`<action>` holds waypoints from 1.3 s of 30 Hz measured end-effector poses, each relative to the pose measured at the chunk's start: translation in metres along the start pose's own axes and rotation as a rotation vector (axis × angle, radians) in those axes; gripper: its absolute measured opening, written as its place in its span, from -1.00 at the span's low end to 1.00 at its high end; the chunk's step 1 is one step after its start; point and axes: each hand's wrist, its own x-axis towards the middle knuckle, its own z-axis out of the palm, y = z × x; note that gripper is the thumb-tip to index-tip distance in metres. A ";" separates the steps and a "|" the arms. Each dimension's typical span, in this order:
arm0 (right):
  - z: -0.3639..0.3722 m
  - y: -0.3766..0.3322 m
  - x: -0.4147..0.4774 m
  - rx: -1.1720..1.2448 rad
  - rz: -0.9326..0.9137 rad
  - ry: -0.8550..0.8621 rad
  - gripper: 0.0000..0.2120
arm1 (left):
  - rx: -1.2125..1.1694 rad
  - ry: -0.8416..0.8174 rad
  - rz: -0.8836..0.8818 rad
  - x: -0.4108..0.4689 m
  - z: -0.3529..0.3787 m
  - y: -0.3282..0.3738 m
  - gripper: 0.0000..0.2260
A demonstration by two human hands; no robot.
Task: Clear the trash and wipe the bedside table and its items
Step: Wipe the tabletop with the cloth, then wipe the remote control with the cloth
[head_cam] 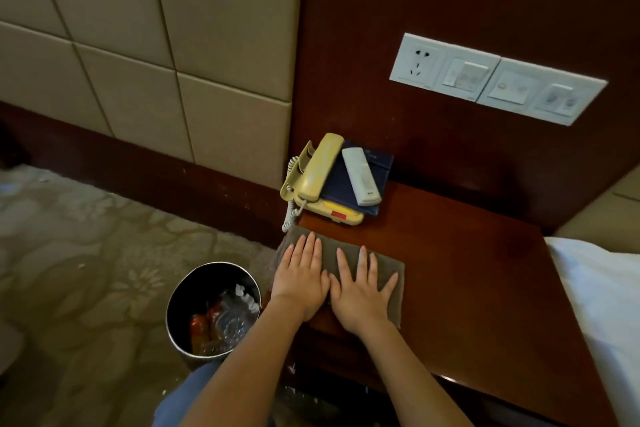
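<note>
A grey-brown cloth (393, 269) lies flat at the left front of the dark wooden bedside table (485, 270). My left hand (301, 276) and my right hand (363, 291) press on it side by side, fingers straight and spread. Behind the cloth, at the table's back left corner, sits a yellow corded telephone (311, 173). A dark blue folder (341, 184) leans on the phone, and a white remote control (362, 177) lies on the folder.
A round metal trash bin (180, 305) stands on the patterned carpet left of the table, holding plastic bottles and red wrappers. A white socket and switch panel (495, 78) is on the wooden wall. White bedding (602, 295) borders the table's right edge.
</note>
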 end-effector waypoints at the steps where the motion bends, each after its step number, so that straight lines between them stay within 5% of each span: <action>1: -0.001 0.000 0.007 -0.002 -0.009 0.009 -0.48 | -0.007 0.002 -0.007 0.006 -0.001 -0.001 -0.46; 7: -0.017 0.003 0.024 0.013 -0.067 0.090 -0.48 | -0.030 0.014 -0.021 0.019 -0.001 -0.004 -0.46; 11: -0.046 0.018 0.036 0.094 -0.161 0.560 -0.65 | -0.043 0.044 -0.016 0.019 -0.002 -0.005 -0.45; 14: -0.077 0.017 0.057 0.050 -0.073 0.722 -0.54 | -0.040 0.052 -0.020 0.017 -0.003 -0.004 -0.45; 19: -0.104 -0.012 0.087 0.010 0.113 0.551 -0.31 | -0.053 0.055 -0.029 0.019 -0.003 -0.004 -0.44; 39: -0.107 0.006 0.059 0.086 0.084 0.456 -0.34 | -0.054 -0.023 -0.047 0.001 -0.005 -0.003 -0.46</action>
